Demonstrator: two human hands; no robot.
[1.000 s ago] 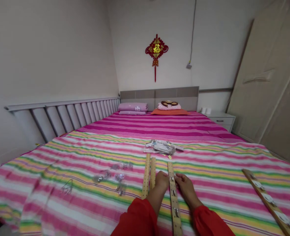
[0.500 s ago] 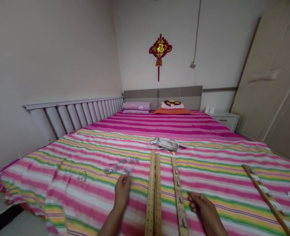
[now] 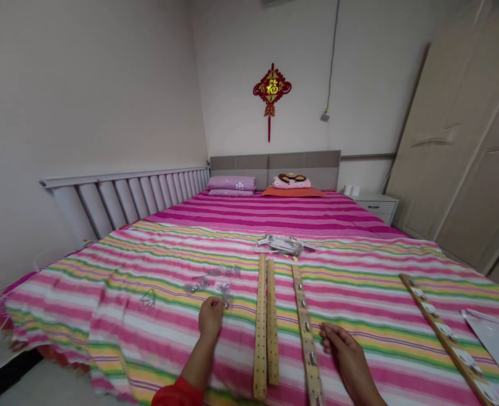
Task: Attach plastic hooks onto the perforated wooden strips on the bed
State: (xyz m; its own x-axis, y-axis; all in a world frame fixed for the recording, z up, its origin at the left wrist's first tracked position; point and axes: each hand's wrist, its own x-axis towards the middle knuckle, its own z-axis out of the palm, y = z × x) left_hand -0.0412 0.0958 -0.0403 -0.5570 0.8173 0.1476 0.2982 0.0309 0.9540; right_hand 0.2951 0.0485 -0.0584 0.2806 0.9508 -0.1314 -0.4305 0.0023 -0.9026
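My left hand (image 3: 211, 317) is closed, with a small clear plastic bag (image 3: 227, 303) at its fingertips. Just beyond it on the bed lie more clear bags (image 3: 222, 272) holding small shiny pieces. To the right are two bare wooden strips (image 3: 260, 332) dotted with holes, side by side. Another wooden strip (image 3: 306, 324) carries a row of small metal clips. Right beside that strip hovers my right hand (image 3: 345, 347), its thumb and fingers pinched together; whatever they may hold is too small to make out.
A wooden strip with white round pieces (image 3: 444, 330) lies at the right, near a clear plastic packet (image 3: 492, 338). Flat plastic packages (image 3: 281, 245) sit beyond the strips. A thin wire-like tangle (image 3: 148, 299) is on the left of the striped sheet (image 3: 118, 338).
The view has turned slightly to the right, showing more of the packet at the right. A shiny bag now shows at my left fingertips. My right hand stays pinched beside the clip strip.
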